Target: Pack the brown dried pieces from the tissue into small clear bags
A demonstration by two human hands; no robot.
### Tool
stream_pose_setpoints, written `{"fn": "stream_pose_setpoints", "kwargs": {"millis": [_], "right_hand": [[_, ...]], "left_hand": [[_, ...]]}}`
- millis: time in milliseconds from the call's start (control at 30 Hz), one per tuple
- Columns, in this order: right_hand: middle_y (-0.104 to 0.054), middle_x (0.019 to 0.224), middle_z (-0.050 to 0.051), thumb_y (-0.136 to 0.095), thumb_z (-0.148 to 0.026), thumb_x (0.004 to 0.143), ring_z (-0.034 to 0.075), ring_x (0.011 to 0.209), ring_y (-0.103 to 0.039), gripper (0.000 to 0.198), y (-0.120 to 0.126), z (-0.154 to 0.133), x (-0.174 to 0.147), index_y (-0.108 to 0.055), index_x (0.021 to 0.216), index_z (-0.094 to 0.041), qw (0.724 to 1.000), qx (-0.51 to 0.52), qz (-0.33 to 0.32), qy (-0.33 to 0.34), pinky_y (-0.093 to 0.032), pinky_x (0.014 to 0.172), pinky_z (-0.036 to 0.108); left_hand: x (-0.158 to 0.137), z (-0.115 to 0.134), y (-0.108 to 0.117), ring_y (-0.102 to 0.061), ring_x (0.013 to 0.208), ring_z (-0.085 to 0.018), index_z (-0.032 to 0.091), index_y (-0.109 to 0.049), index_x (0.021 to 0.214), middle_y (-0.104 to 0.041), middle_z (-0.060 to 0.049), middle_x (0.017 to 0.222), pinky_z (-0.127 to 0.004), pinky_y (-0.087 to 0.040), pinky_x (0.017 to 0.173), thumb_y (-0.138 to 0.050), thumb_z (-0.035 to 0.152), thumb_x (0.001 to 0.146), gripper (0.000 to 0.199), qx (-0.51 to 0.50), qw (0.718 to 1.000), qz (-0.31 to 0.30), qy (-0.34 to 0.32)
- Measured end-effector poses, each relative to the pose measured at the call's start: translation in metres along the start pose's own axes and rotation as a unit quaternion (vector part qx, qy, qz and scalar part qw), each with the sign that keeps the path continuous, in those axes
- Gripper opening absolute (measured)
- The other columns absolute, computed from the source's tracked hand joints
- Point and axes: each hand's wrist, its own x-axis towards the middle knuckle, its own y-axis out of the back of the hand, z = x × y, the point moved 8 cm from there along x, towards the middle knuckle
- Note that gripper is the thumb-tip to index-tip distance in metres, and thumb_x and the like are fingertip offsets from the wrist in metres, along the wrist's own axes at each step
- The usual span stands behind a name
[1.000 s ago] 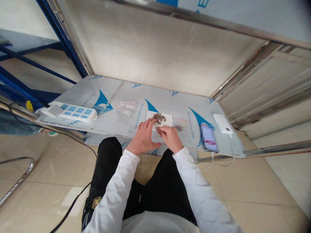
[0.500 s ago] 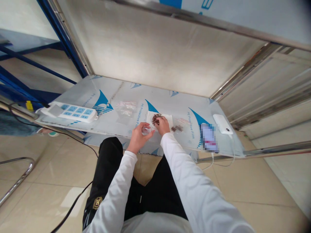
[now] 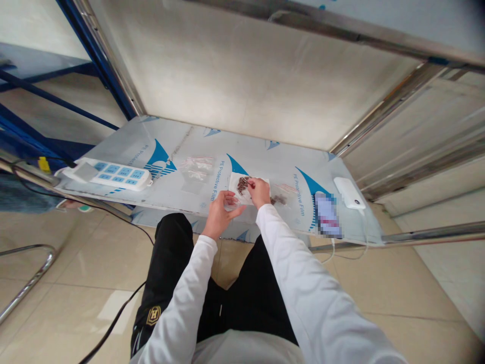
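A pile of small brown metal pieces, apparently screws (image 3: 242,185), lies on a white square sheet (image 3: 235,178) near the table's front edge. At the pile's right side is my right hand (image 3: 259,192), its thumb and fingertips pinched together; what they hold is too small to make out. My left hand (image 3: 220,215) is just left and in front of the sheet. Its fingers curl and its thumb stretches right, around what looks like a clear plastic bag (image 3: 231,205). Another clear bag with brown pieces (image 3: 279,198) lies to the right of my right hand.
Clear bags with red stripes (image 3: 197,167) lie left of the sheet. A white power strip (image 3: 109,174) is at the left end. A phone (image 3: 326,215) and a white device with a cable (image 3: 348,193) lie at the right. A metal beam (image 3: 303,23) crosses above.
My right hand has drawn back to the right from the middle of the pile, showing more of the brown pieces. My left hand has shifted slightly right.
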Motion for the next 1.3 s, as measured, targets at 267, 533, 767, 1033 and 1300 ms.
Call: {"fn": "stream_pose_setpoints", "kwargs": {"millis": [267, 533, 767, 1033, 1300], "right_hand": [[-0.074, 0.084, 0.007, -0.063, -0.022, 0.075, 0.017, 0.073, -0.069, 0.016, 0.048, -0.029, -0.024, -0.071, 0.088, -0.015, 0.970, 0.242, 0.030, -0.013, -0.055, 0.072, 0.028], [-0.075, 0.082, 0.004, -0.066, -0.015, 0.073, 0.017, 0.074, -0.071, 0.017, 0.035, -0.074, -0.056, -0.073, 0.088, -0.018, 0.948, 0.254, -0.186, 0.044, -0.057, 0.073, 0.029], [-0.075, 0.085, 0.002, -0.061, -0.018, 0.082, 0.016, 0.078, -0.071, 0.019, 0.037, -0.085, -0.055, -0.074, 0.094, -0.022, 0.953, 0.195, -0.203, 0.117, -0.055, 0.076, 0.027], [-0.074, 0.092, 0.006, -0.062, -0.030, 0.082, 0.018, 0.082, -0.071, 0.023, 0.035, -0.060, -0.043, -0.070, 0.100, -0.018, 0.923, 0.332, -0.189, 0.039, -0.057, 0.077, 0.031], [-0.071, 0.085, 0.008, -0.062, -0.012, 0.076, 0.017, 0.072, -0.067, 0.019, 0.031, 0.029, -0.018, -0.071, 0.092, -0.015, 0.993, 0.032, -0.108, 0.021, -0.054, 0.075, 0.034]], "left_hand": [[-0.002, 0.002, -0.008, -0.062, 0.075, -0.014, 0.019, -0.051, 0.099, -0.066, -0.002, 0.081, -0.028, -0.047, 0.075, -0.072, 0.030, 0.069, 0.038, 0.026, 0.999, 0.018, -0.004], [-0.004, 0.012, -0.019, -0.063, 0.080, -0.017, 0.019, -0.050, 0.100, -0.067, -0.003, 0.090, -0.027, -0.046, 0.071, -0.072, 0.013, 0.062, 0.045, 0.018, 1.000, -0.004, -0.015], [-0.005, 0.008, -0.018, -0.062, 0.078, -0.017, 0.019, -0.051, 0.098, -0.066, -0.003, 0.089, -0.026, -0.044, 0.069, -0.072, 0.018, 0.063, 0.041, 0.023, 1.000, 0.006, -0.013], [-0.003, 0.012, -0.011, -0.059, 0.070, -0.014, 0.019, -0.050, 0.096, -0.063, 0.000, 0.077, -0.026, -0.046, 0.068, -0.070, 0.020, 0.067, 0.035, 0.004, 0.999, 0.037, -0.034], [-0.001, 0.013, 0.006, -0.059, 0.072, -0.013, 0.020, -0.049, 0.098, -0.061, 0.002, 0.075, -0.027, -0.046, 0.073, -0.071, 0.023, 0.067, 0.038, -0.048, 0.992, 0.111, -0.019]]}}
